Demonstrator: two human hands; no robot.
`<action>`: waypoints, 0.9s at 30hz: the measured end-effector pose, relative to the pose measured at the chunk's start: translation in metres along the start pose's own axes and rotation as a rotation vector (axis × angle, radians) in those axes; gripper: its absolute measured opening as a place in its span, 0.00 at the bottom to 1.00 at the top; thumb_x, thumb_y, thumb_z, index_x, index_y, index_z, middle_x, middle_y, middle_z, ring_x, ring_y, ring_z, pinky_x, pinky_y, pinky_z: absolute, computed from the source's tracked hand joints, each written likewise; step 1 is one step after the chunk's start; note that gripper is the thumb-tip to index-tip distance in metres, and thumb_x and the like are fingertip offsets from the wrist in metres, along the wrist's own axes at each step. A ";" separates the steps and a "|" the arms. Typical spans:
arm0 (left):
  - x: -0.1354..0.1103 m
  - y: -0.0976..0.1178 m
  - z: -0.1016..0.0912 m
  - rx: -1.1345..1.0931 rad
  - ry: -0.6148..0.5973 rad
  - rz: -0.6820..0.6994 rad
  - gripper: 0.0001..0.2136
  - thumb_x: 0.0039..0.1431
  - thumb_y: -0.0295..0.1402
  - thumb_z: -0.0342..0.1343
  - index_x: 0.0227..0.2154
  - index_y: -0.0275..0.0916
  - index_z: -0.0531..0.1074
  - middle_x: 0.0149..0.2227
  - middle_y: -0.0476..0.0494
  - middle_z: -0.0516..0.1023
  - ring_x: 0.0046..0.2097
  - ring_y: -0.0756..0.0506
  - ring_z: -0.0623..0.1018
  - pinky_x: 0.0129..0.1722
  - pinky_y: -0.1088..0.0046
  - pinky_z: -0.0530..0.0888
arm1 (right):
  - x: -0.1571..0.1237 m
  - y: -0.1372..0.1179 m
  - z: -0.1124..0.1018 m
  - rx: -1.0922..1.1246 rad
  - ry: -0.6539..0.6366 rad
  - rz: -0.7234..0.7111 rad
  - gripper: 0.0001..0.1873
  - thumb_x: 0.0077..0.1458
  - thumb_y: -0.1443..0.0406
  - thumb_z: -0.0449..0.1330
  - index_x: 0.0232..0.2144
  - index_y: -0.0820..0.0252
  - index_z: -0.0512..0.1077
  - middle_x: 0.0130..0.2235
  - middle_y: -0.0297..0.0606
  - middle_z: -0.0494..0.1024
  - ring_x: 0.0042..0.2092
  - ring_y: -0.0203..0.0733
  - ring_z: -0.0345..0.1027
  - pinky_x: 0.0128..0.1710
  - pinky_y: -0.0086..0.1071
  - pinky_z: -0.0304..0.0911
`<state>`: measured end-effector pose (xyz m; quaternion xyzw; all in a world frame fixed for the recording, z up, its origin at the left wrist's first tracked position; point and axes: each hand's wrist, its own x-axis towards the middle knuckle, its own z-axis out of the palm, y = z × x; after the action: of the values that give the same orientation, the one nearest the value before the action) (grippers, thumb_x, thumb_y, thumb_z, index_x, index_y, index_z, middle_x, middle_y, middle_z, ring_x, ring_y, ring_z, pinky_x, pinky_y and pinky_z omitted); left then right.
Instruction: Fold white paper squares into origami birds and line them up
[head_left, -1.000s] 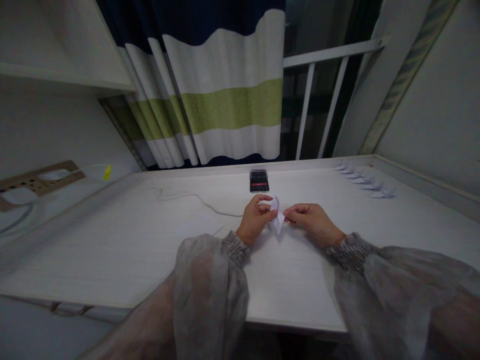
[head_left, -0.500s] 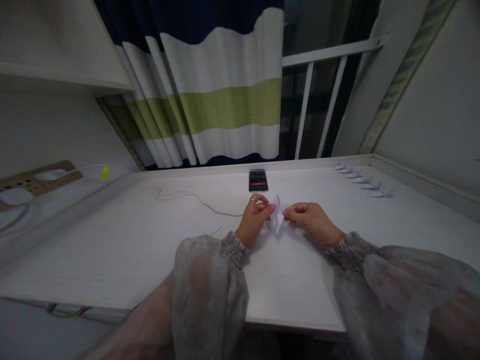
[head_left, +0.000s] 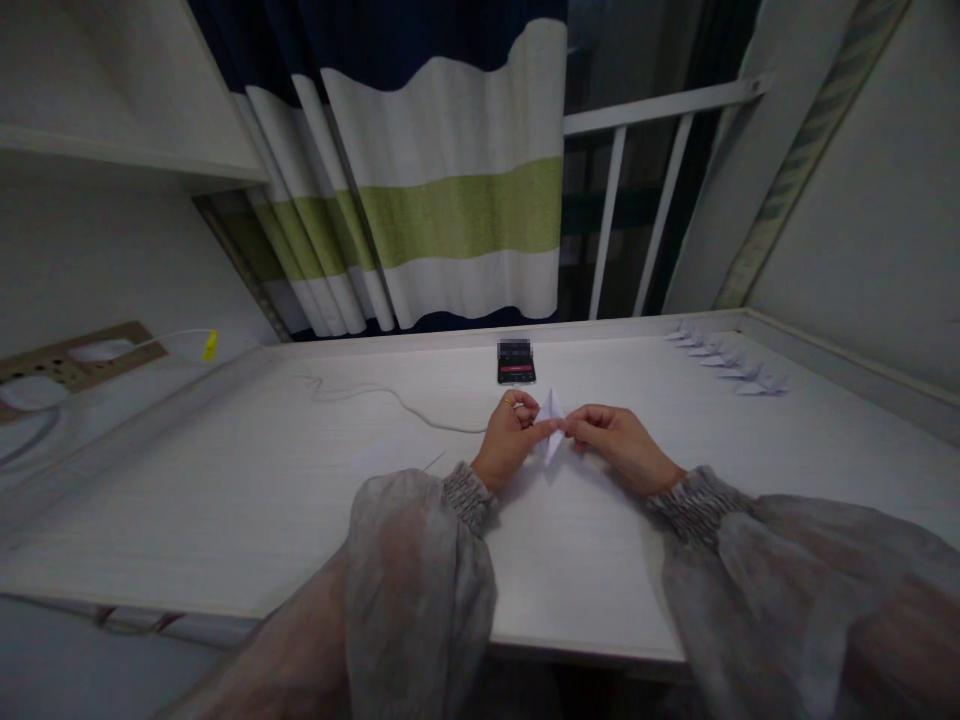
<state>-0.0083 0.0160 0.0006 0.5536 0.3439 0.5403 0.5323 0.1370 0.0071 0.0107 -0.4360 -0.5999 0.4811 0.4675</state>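
Between my two hands, a little above the white desk, is a small folded piece of white paper (head_left: pixel 551 404) with pointed top and bottom corners. My left hand (head_left: pixel 511 435) pinches it from the left, the thumb lying across its front. From the right, the fingertips of my right hand (head_left: pixel 615 440) pinch its edge, close to the left thumb. The part of the paper behind the fingers is hidden. At the far right of the desk stands a row of several folded white paper figures (head_left: pixel 739 373) with pointed tips, like origami cranes.
A phone (head_left: pixel 516 362) lies beyond my hands near the desk's back edge. A white cable (head_left: pixel 405 405) runs across the left part of the desk (head_left: pixel 225 500). A power strip (head_left: pixel 82 365) with plugs is at the left wall. A striped curtain (head_left: pixel 457 220) hangs behind.
My left thumb has moved right across the front of the paper, nearer to my right fingertips. The paper has turned slightly and shifted a little left. My right hand has moved slightly left.
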 end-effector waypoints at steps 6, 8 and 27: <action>-0.003 0.000 0.003 -0.025 -0.090 -0.053 0.19 0.37 0.29 0.62 0.28 0.38 0.55 0.18 0.58 0.67 0.19 0.57 0.66 0.21 0.82 0.59 | 0.001 -0.002 -0.001 0.006 0.090 -0.211 0.15 0.37 0.58 0.63 0.30 0.57 0.67 0.27 0.31 0.68 0.29 0.33 0.61 0.30 0.29 0.57; -0.004 0.000 0.003 -0.011 -0.111 -0.048 0.18 0.38 0.29 0.61 0.29 0.38 0.56 0.18 0.59 0.67 0.19 0.57 0.65 0.21 0.82 0.59 | 0.002 -0.001 -0.002 -0.047 0.093 -0.233 0.14 0.38 0.59 0.62 0.30 0.58 0.68 0.29 0.32 0.69 0.30 0.34 0.61 0.33 0.31 0.58; -0.002 -0.003 0.001 0.005 -0.130 -0.074 0.14 0.34 0.28 0.63 0.27 0.32 0.66 0.24 0.51 0.70 0.26 0.55 0.69 0.30 0.76 0.64 | 0.001 -0.001 -0.002 0.036 0.116 -0.225 0.10 0.37 0.58 0.63 0.21 0.59 0.73 0.29 0.35 0.69 0.34 0.37 0.62 0.39 0.34 0.57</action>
<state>-0.0067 0.0141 -0.0030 0.5759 0.3303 0.4823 0.5716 0.1386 0.0078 0.0123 -0.3847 -0.6083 0.4104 0.5599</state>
